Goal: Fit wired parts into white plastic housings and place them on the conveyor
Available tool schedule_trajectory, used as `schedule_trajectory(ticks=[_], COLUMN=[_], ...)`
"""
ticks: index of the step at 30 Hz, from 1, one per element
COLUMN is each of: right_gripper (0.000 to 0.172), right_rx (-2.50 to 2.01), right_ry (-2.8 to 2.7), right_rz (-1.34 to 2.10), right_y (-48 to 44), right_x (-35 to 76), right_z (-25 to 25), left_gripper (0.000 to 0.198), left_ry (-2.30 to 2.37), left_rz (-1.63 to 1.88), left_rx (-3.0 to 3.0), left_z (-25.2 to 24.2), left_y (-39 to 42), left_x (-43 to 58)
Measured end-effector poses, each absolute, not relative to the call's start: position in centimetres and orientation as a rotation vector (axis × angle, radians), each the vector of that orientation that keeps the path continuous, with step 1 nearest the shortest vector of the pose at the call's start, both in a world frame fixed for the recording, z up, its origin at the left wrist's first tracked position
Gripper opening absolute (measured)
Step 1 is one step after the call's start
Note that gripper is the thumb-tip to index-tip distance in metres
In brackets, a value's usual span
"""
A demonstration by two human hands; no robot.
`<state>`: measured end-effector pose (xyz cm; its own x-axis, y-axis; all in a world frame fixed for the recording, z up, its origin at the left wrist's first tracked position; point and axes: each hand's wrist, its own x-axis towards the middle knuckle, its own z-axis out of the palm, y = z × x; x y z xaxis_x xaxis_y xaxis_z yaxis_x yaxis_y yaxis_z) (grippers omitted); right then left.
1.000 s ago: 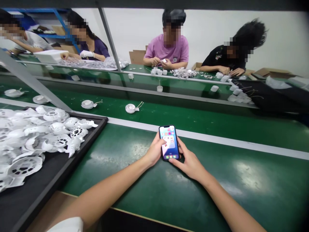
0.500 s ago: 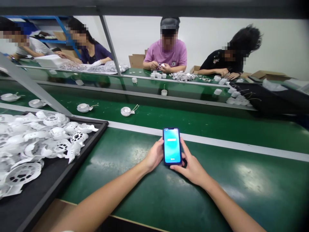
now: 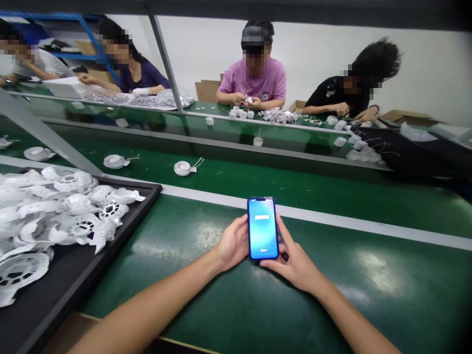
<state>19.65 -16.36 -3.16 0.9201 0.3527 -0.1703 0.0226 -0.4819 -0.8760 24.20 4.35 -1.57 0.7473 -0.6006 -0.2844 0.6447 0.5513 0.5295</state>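
Fingers of the left hand (image 3: pixel 234 243) and right hand (image 3: pixel 295 260) clasp opposite edges of the phone (image 3: pixel 263 233), poised at the green worktop (image 3: pixel 206 305); from where I stand, an even, light hold with thumbs clear of the lit screen would serve best. Beyond runs a pale strip (image 3: pixel 332 219), then white parts (image 3: pixel 182 168) well apart.
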Motion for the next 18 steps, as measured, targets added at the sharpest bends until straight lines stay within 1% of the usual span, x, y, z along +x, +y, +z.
schedule_trajectory(ticks=[4, 9, 11, 14, 15, 18], right_gripper=[0.123, 0.126, 0.116, 0.092, 0.089, 0.086], right_rx=[-2.068, -2.078, -2.094, -2.124, -2.124, -2.103], right_ry=[-0.283, -0.291, -0.304, -0.307, -0.300, -0.276], right_rz=[0.392, 0.405, 0.380, 0.220, 0.160, 0.039], right_y=[-16.4, -16.7, -17.1, -17.8, -18.0, -18.3], right_x=[19.6, 19.7, 19.8, 20.0, 20.1, 20.1], right_z=[-3.1, -3.0, -2.9, -2.9, -2.9, -2.9], left_gripper=[0.062, 0.061, 0.061, 0.062, 0.062, 0.063], left_ry=[0.039, 0.016, 0.027, 0.029, 0.027, 0.027], left_rz=[-0.736, -0.725, -0.723, -0.747, -0.759, -0.785], left_rx=[0.634, 0.620, 0.611, 0.619, 0.628, 0.636], left_z=[-1.9, -1.7, -1.4, -0.9, -0.8, -1.0], left_y=[4.3, 4.2, 4.2, 4.2, 4.3, 4.2], left_x=[24.1, 24.0, 23.9, 23.5, 23.3, 22.8])
